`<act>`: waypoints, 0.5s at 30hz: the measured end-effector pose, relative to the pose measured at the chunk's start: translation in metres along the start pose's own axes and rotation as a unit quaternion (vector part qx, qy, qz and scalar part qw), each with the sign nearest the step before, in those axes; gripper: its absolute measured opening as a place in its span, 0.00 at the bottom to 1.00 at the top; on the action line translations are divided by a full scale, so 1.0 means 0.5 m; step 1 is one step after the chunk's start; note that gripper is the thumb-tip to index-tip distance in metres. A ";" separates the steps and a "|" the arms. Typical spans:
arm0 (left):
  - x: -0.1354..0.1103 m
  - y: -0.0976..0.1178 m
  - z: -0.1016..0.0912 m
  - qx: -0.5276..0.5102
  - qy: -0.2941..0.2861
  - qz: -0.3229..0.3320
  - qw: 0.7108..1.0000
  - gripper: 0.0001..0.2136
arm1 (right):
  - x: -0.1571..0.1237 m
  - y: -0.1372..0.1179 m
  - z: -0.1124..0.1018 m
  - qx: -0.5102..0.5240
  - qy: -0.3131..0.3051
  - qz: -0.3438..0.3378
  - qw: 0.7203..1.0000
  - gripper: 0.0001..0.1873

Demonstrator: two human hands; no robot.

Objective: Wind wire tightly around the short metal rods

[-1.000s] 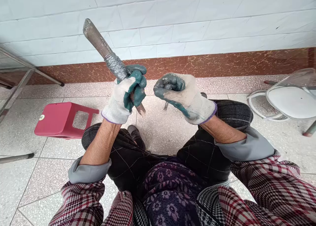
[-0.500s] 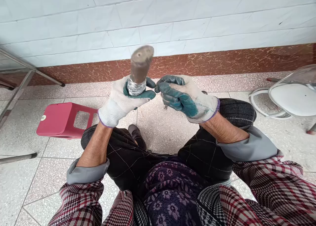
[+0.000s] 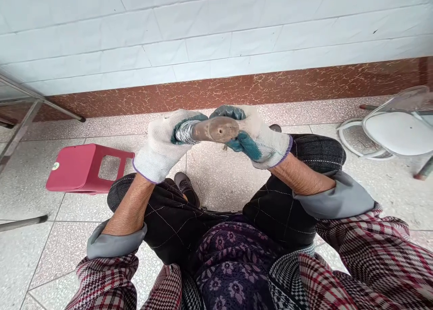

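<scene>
Both my hands wear white knit gloves with green coated palms and fingers. My left hand point(image 3: 164, 138) is closed around a brown wooden stick point(image 3: 219, 128) near silvery wire point(image 3: 185, 132) wound in several turns about it. The stick's blunt, worn end, with a small hole in it, points right and toward me. Behind that end, my right hand point(image 3: 257, 136) has its fingers curled together, partly hidden. The fine strand of wire it pinched in the earlier frame is covered now. A small dark tip shows below those fingers; I cannot tell what it is.
A red plastic stool point(image 3: 72, 168) lies on the floor at the left, beside metal legs point(image 3: 67, 108). A white round-seated chair point(image 3: 401, 131) is at the right. A white tiled wall point(image 3: 216, 34) with a red-brown skirting point(image 3: 291, 84) rises ahead.
The wooden stick has swung from pointing up and away to pointing right, in front of my right fingers. My left hand has turned with it. The view has shifted slightly.
</scene>
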State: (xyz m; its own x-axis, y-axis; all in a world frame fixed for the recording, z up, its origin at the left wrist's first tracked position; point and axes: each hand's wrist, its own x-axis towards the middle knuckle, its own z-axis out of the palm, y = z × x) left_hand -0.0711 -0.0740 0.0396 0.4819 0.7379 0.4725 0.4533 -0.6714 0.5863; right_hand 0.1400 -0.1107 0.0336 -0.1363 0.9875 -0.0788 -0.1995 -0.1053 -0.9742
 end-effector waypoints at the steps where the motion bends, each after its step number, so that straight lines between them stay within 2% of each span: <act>1: -0.001 0.000 0.003 -0.010 0.011 -0.016 1.000 0.11 | 0.001 0.003 -0.002 -0.008 -0.001 -0.008 1.000 0.14; 5: -0.002 0.005 0.021 -0.080 0.050 -0.123 0.988 0.10 | -0.002 0.012 -0.009 -0.084 0.001 -0.072 0.994 0.09; 10: 0.008 0.031 0.034 -0.174 0.020 -0.265 0.948 0.08 | -0.024 0.001 -0.008 -0.197 0.005 -0.145 0.969 0.06; 13: 0.010 0.039 0.033 -0.218 0.003 -0.311 0.925 0.07 | -0.035 -0.010 -0.004 -0.245 -0.005 -0.158 0.957 0.07; 15: 0.005 0.037 0.029 -0.244 0.009 -0.297 0.923 0.07 | -0.037 -0.013 -0.005 -0.231 -0.003 -0.152 0.961 0.07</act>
State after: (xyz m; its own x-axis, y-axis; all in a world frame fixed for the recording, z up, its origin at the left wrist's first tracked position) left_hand -0.0507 -0.0855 0.0424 0.2425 0.9700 -0.0194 0.2401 -0.0406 0.9699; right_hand 0.1461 -0.1279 0.0407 -0.1465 0.9633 0.2247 0.2203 0.2533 -0.9420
